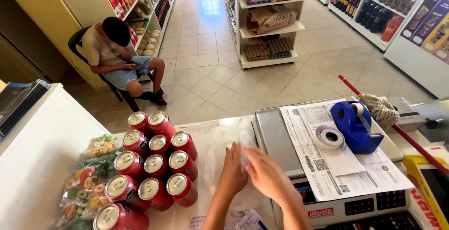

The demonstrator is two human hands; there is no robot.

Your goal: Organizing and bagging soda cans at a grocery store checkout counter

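Both flat and open, gripping nothing: left hand [232, 169] and right hand [265, 174] pressed on clear plastic bag [220, 155] spread over near counter [42, 150]. Left, red soda cans [149, 164]; right, scale [280, 146], blue tape dispenser [355, 125].

the cans [152, 164] are lying in rows on the counter [42, 155], left of the plastic bag [224, 146]. the bag of sweets [86, 183] is lying left of the cans, touching them. the left hand [232, 171] and the right hand [267, 176] are resting side by side on the plastic bag, just right of the cans. the scale [280, 141] is sitting right of the hands, with papers [336, 164] lying on it. the tape dispenser [356, 126] and the tape roll [329, 137] are sitting on the papers. the mop [381, 108] is lying right of the dispenser. a person on a chair [119, 54] is sitting behind the counter, beside the shelves [140, 5].
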